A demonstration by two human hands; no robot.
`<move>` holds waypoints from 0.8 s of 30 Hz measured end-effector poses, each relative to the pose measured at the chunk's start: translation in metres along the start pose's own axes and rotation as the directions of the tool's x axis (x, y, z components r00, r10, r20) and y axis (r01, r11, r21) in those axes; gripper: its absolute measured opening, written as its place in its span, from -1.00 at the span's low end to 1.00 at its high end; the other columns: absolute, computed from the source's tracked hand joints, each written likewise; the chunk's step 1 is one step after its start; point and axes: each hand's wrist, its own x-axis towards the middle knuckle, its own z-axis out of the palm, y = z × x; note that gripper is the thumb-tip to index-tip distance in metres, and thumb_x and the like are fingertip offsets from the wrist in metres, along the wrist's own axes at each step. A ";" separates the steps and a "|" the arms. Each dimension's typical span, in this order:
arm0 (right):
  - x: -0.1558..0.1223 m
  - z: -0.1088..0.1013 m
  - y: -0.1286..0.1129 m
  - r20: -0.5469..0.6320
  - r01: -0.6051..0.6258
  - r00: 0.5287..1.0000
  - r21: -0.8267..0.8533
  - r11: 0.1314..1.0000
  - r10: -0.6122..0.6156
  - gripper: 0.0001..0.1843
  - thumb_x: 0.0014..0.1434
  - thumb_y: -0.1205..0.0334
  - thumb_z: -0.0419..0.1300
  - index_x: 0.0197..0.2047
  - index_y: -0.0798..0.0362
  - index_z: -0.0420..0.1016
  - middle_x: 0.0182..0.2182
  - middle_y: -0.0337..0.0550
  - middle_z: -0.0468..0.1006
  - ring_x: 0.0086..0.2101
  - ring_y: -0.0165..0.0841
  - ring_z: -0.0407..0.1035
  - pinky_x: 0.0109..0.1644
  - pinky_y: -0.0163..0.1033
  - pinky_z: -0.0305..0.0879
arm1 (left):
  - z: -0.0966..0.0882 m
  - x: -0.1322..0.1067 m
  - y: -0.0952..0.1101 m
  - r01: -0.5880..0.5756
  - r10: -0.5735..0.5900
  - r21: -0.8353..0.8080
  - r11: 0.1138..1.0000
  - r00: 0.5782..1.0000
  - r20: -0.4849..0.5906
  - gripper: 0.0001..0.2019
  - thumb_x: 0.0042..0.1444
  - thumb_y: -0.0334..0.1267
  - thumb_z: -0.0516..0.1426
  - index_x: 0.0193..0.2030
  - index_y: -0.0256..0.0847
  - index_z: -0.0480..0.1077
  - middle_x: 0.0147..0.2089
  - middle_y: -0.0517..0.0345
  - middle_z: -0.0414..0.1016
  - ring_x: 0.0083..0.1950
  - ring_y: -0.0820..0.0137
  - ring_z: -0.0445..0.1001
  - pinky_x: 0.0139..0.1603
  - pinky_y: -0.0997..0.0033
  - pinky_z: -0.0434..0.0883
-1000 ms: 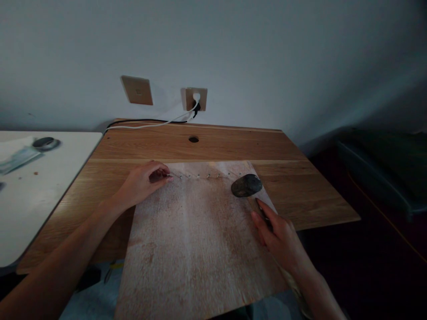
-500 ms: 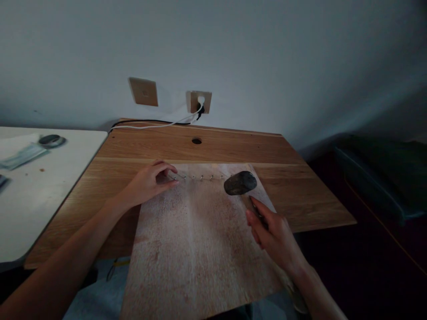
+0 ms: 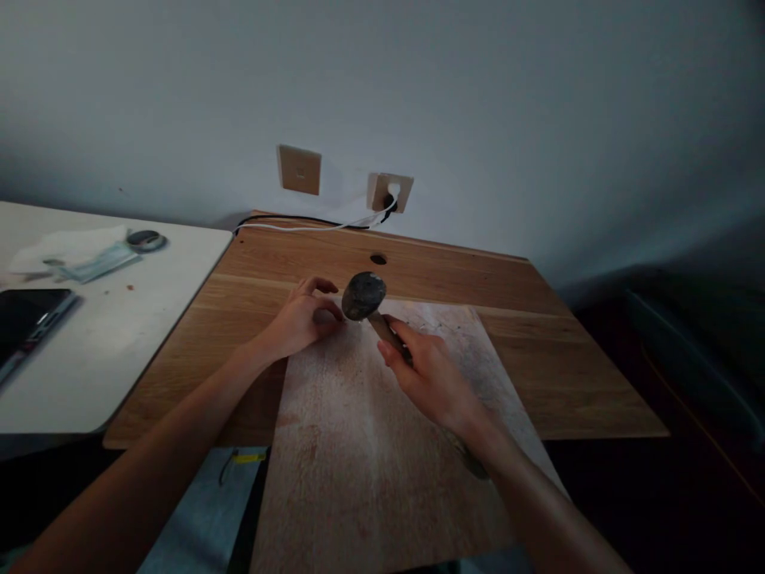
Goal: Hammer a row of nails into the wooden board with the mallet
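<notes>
Just right of the left hand (image 3: 304,320), over the far end of the board (image 3: 358,454), is the head of the mallet (image 3: 364,296); its handle slants nearward and rightward into the right hand (image 3: 433,373), closed around it; the left hand curls, fingers toward thumb, whether pinching anything I cannot tell; the board overhangs the wooden table (image 3: 589,391).

The wooden counter (image 3: 574,375) spreads beneath both grips. A pale, mottled board (image 3: 340,470) lies on it, under the right grip (image 3: 433,375), its far left corner beside the left grip (image 3: 302,319) and its near part jutting past the front edge. Beyond the left grip, a black cable (image 3: 292,216) and a white cable (image 3: 287,229) lie along the back; a round hole (image 3: 378,259) opens farther right, beyond both grips.
</notes>
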 end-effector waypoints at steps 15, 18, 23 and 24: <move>0.001 0.012 0.003 0.005 0.037 0.999 -0.085 0.996 -0.037 -0.64 0.45 0.20 0.05 0.20 0.09 0.50 -0.19 0.01 0.72 -0.22 -0.16 0.61 -0.12 -0.13 0.44 | 0.002 0.003 -0.002 0.043 -0.042 -0.052 0.998 0.999 0.009 -0.86 0.13 -0.16 0.38 -0.17 -0.07 0.68 0.20 -0.03 0.45 0.22 0.05 0.46 0.35 -0.14 0.37; 0.000 0.013 0.006 0.024 0.028 0.999 -0.090 0.996 -0.026 -0.65 0.45 0.20 0.05 0.15 0.09 0.53 -0.21 0.01 0.72 -0.22 -0.15 0.61 -0.11 -0.12 0.44 | 0.002 0.003 -0.002 0.028 -0.028 -0.051 0.998 1.000 0.011 -0.90 0.13 -0.23 0.36 -0.20 -0.07 0.68 0.22 -0.04 0.45 0.21 0.05 0.47 0.35 -0.15 0.36; -0.003 0.012 0.008 -0.001 0.028 1.000 -0.078 0.997 -0.028 -0.62 0.46 0.19 0.04 0.21 0.07 0.51 -0.19 0.00 0.73 -0.22 -0.16 0.62 -0.11 -0.12 0.45 | 0.002 0.003 -0.001 0.029 -0.029 -0.044 0.999 1.000 0.001 -0.91 0.12 -0.21 0.36 -0.22 -0.06 0.69 0.23 -0.02 0.45 0.21 0.05 0.46 0.36 -0.18 0.34; -0.003 0.011 0.007 0.019 0.021 1.000 -0.086 0.996 -0.020 -0.63 0.45 0.21 0.05 0.21 0.07 0.52 -0.19 0.00 0.73 -0.21 -0.15 0.62 -0.10 -0.12 0.45 | 0.002 0.003 -0.001 0.031 -0.030 -0.044 0.999 1.000 0.003 -0.91 0.11 -0.22 0.36 -0.22 -0.06 0.69 0.23 -0.02 0.44 0.21 0.05 0.46 0.35 -0.18 0.34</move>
